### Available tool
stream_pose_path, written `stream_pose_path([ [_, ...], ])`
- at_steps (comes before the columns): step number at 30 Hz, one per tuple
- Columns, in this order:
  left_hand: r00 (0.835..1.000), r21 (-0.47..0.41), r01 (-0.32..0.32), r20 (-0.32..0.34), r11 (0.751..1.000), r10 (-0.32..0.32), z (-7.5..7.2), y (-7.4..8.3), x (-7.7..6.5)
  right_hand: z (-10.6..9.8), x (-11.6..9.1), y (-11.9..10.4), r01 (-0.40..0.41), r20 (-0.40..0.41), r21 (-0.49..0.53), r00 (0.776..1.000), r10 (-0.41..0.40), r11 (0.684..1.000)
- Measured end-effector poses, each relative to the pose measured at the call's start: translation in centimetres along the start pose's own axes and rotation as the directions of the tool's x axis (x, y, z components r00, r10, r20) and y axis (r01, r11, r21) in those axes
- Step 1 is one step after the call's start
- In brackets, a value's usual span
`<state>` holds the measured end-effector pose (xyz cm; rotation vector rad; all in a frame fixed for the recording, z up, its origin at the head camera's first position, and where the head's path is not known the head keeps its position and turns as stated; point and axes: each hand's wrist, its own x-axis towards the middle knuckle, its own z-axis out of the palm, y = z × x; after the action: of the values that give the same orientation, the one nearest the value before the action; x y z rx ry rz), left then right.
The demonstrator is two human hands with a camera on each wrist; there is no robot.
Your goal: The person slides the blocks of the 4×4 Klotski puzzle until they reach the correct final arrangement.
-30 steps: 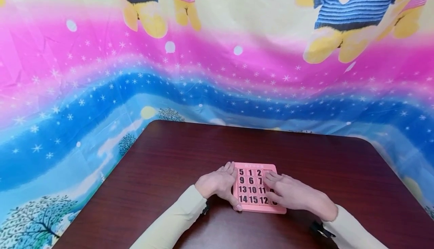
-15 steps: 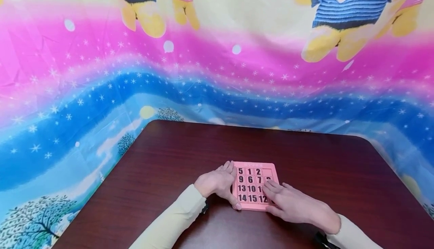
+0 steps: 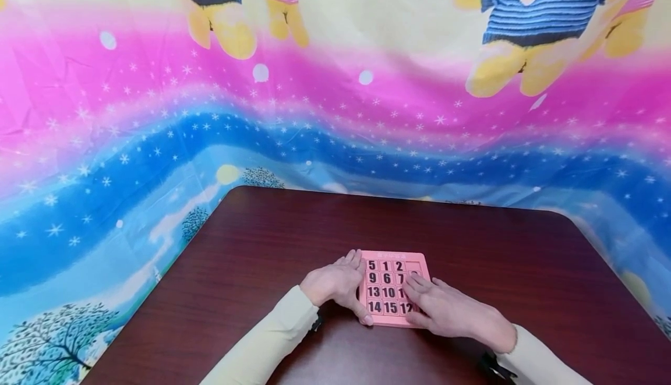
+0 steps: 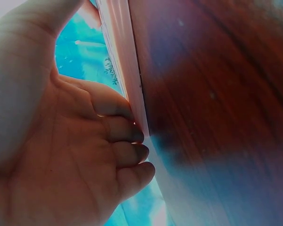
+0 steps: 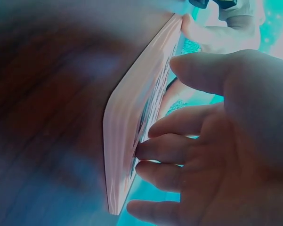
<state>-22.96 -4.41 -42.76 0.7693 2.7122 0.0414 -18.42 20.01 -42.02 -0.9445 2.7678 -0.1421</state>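
A pink sliding number puzzle [image 3: 388, 279] with black-numbered tiles lies flat on the dark wooden table. Its top row reads 5, 1, 2, then a slot without a tile at the top right. My left hand [image 3: 339, 283] holds the puzzle's left side, thumb at the near corner and fingertips along the edge. In the left wrist view the fingertips [image 4: 140, 153] meet the frame's side. My right hand [image 3: 451, 309] lies over the puzzle's right part with extended fingers touching the tiles. It hides much of the two right columns in the lower rows.
The table [image 3: 293, 228] has rounded far corners. Behind it hangs a cloth [image 3: 335, 105] printed with bears, snowflakes and trees. Black straps [image 3: 495, 367] circle the wrists below the pale sleeves [image 3: 262, 344].
My right hand has drawn toward the near side of the puzzle, baring the top-right slot. It has since shifted slightly left over the tiles. My left hand stays in place.
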Motion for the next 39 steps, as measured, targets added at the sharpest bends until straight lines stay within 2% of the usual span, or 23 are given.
stream_pose_path([
  [10,1.000,-0.008,0.001,0.006,1.000,-0.001,0.1,-0.2,0.3,0.0,1.3,0.7,0.012,-0.033,-0.003,0.999,-0.012,1.000],
  [16,1.000,-0.004,0.002,0.003,1.000,-0.002,0.2,-0.2,0.4,-0.3,2.1,0.8,-0.069,0.019,0.024,0.997,0.068,0.997],
  [19,1.000,-0.007,0.009,0.006,1.000,-0.009,0.2,-0.2,0.3,-0.4,2.1,0.7,-0.066,0.020,0.021,0.998,0.065,0.998],
  [25,1.000,-0.026,0.004,0.006,1.000,-0.004,0.2,-0.1,0.3,-0.3,0.3,0.2,0.013,-0.021,-0.023,1.000,-0.013,1.000],
  [32,1.000,-0.021,0.001,0.001,1.000,-0.001,0.2,-0.2,0.2,0.3,-2.4,-0.9,0.062,-0.015,-0.048,0.998,-0.063,0.997],
  [39,1.000,-0.028,0.002,0.010,1.000,-0.002,0.1,-0.1,0.3,0.8,-3.2,-1.5,0.085,-0.049,-0.104,0.995,-0.091,0.991],
])
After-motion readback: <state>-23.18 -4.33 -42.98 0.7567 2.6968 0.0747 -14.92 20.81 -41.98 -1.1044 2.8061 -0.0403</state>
